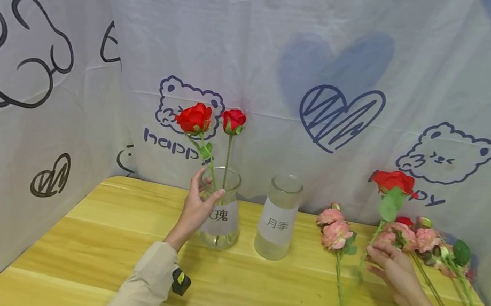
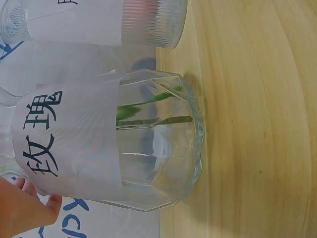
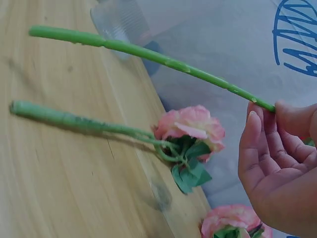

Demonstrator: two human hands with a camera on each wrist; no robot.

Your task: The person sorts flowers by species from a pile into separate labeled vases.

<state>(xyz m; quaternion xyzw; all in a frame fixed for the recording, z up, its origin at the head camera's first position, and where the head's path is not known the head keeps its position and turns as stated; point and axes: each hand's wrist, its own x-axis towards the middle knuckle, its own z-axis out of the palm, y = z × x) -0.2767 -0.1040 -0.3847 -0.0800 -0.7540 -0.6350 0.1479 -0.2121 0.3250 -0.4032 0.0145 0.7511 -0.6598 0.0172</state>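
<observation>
My left hand (image 1: 196, 212) grips a clear glass vase (image 1: 232, 234) near its neck, thumb in front. The vase carries a white label with two characters and stands upright on the table. Two red roses, a wide one (image 1: 194, 118) and a smaller one (image 1: 233, 120), rise from its mouth; their green stems (image 2: 173, 120) show through the glass in the left wrist view. Over on the right, my right hand (image 1: 400, 279) pinches the green stem (image 3: 163, 59) of a red rose (image 1: 394, 182) between thumb and fingertips. That rose is upright, its stem end raised above the tabletop.
A ribbed glass vase (image 1: 272, 250) with its own label stands right of the gripped one. A pink flower stem (image 1: 335, 235) lies beside my right hand. Several more pink flowers (image 1: 427, 239) and a red bloom (image 1: 404, 221) lie farther right, before the printed curtain (image 1: 261, 58).
</observation>
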